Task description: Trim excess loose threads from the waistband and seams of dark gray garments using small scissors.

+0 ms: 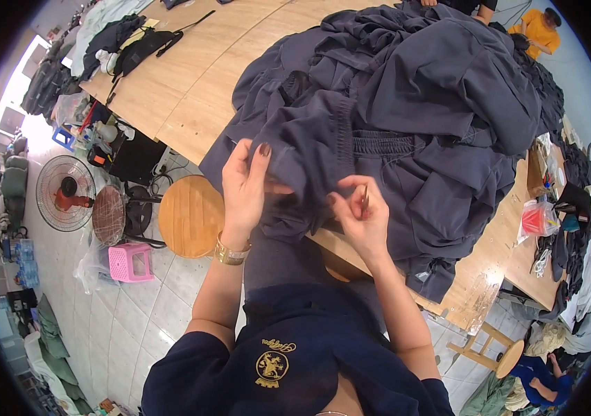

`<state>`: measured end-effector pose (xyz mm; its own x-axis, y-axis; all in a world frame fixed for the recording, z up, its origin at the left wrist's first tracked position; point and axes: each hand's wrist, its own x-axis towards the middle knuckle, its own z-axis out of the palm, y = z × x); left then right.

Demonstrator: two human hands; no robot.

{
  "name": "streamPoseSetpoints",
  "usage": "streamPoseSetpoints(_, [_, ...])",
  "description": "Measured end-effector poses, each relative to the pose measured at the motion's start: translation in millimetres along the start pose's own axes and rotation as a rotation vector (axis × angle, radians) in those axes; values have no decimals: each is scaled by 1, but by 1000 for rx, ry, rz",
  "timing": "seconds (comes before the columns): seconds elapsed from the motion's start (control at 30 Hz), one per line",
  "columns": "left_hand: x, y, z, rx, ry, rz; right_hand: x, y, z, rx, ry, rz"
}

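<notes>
A dark grey garment (pixel 302 135) with a gathered elastic waistband hangs over the table's near edge in front of me. My left hand (pixel 245 187) grips its left side, thumb on top and fingers partly behind the cloth. Close to the waistband's lower end is my right hand (pixel 363 216), its fingers curled together. Something small, dark and narrow shows at those fingers; I cannot make out whether it is a tool or a nail. Beyond both hands rises a large heap of similar dark grey garments (pixel 441 83), with another gathered waistband (pixel 385 143) and loose threads showing.
The heap covers much of the wooden table (pixel 198 97). On the left stand a round wooden stool (pixel 191 216), a pink plastic stool (pixel 130 263) and a floor fan (pixel 65 194). Another wooden stool (pixel 510 358) is at lower right. Other people (pixel 538 31) are around the table's far side.
</notes>
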<state>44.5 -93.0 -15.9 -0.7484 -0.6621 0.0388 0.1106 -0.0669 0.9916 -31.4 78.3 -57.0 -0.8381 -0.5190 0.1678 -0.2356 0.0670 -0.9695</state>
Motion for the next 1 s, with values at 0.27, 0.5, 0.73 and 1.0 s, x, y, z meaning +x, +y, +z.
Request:
streamPoseSetpoints(0.27, [11, 29, 48, -409, -364, 182, 16, -30, -8, 477, 65, 35])
streamPoseSetpoints(0.5, [-4, -24, 33, 511, -159, 309, 13, -5, -35, 612, 250, 166])
streamPoseSetpoints(0.73, [-61, -60, 40, 666, 168, 286, 3, 15, -23, 496, 243, 290])
streamPoseSetpoints(1.0, [-35, -68, 57, 265, 170, 479, 15, -8, -35, -329, 179, -459])
